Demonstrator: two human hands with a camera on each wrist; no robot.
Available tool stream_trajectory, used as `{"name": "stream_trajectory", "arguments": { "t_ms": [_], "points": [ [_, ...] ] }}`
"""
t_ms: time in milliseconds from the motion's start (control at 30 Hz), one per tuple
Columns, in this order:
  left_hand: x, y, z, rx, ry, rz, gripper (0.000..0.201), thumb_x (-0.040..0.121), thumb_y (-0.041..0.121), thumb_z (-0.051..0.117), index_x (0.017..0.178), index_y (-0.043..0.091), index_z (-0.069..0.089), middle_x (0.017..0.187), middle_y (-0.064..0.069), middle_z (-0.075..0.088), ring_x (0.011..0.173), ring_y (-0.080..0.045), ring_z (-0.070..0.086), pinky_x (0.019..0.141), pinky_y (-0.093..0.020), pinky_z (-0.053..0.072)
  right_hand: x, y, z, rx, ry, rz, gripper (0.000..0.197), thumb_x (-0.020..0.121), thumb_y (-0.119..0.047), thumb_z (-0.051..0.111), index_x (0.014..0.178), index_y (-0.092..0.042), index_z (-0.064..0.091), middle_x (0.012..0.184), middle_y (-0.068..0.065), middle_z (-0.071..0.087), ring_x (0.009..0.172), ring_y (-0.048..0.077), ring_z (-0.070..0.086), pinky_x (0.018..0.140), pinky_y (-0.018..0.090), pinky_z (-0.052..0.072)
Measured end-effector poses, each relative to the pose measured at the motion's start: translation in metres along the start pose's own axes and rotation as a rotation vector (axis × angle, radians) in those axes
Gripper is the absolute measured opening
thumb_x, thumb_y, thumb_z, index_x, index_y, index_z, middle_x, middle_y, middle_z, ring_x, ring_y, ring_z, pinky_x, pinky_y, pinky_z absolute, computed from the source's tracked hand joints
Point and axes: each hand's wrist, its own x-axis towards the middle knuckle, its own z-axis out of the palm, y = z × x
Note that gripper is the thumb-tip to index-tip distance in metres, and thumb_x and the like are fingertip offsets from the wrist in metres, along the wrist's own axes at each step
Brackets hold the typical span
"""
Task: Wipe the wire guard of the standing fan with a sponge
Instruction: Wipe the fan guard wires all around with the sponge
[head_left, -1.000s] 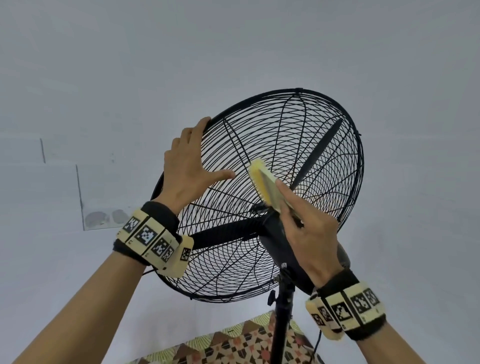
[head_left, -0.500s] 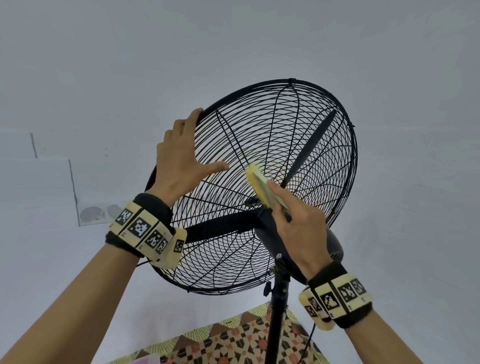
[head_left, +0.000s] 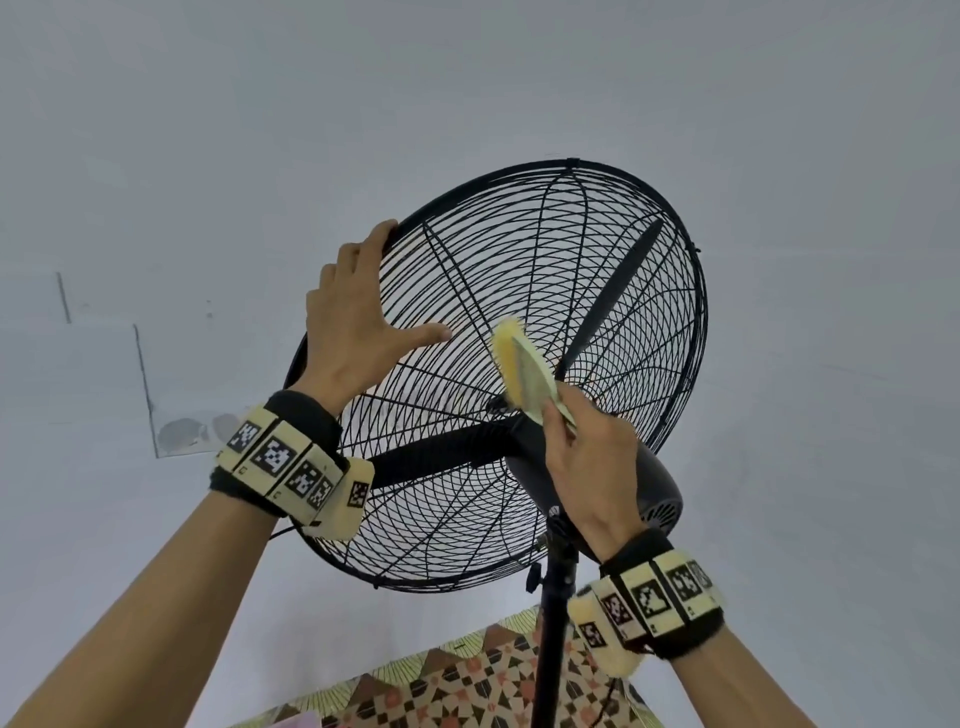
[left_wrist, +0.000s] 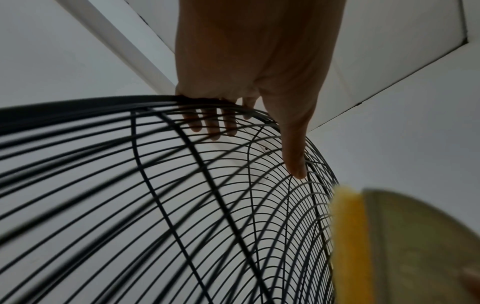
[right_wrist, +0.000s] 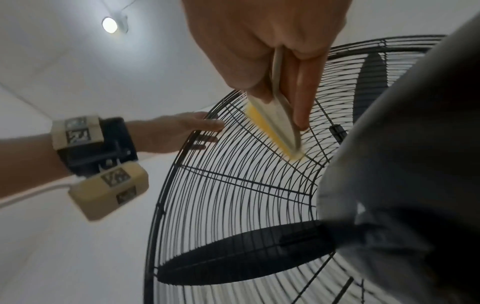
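Soft yellow sponge (head_left: 522, 371) pinched by its back edge in my right hand (head_left: 589, 467) yields against the stiff guard (head_left: 519, 270), whose rim my left hand (head_left: 353, 332) grips.

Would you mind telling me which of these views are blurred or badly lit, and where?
Head view: evenly lit and sharp, sponge and wire guard crisp. Left wrist view: dim, the near wires smeared, the sponge a blurred yellow mass. Right wrist view: a ceiling lamp glares at top left, the motor housing is a soft dark blur, and the left hand is slightly blurred.
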Motion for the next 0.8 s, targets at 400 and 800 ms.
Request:
{"name": "stream_trajectory", "arguments": {
  "t_ms": [400, 800],
  "points": [
    [-0.002, 0.001, 0.0, 0.004, 0.005, 0.007, 0.119, 0.067, 0.065, 0.087, 0.162, 0.029, 0.026, 0.151, -0.007, 0.045, 0.131, -0.032, 0.047, 0.104, -0.053, 0.039, -0.007, -0.005, 0.012, -0.082, 0.042, 0.071, 0.012, 0.099, -0.016, 0.065, 0.107, -0.007, 0.068, 0.076, 0.009, 0.074, 0.05, 0.018, 0.061, 0.046, 0.031, 0.057],
    [-0.003, 0.001, 0.001, 0.009, 0.017, 0.008, 0.118, 0.067, 0.064, 0.087, 0.162, 0.029, 0.025, 0.151, -0.007, 0.045, 0.131, -0.032, 0.047, 0.104, -0.052, 0.039, -0.004, -0.028, 0.021, -0.062, 0.072, 0.209, 0.02, 0.105, -0.021, 0.056, 0.114, -0.006, 0.066, 0.079, 0.01, 0.074, 0.057, 0.02, 0.063, 0.057, 0.035, 0.058]
  ]
}}
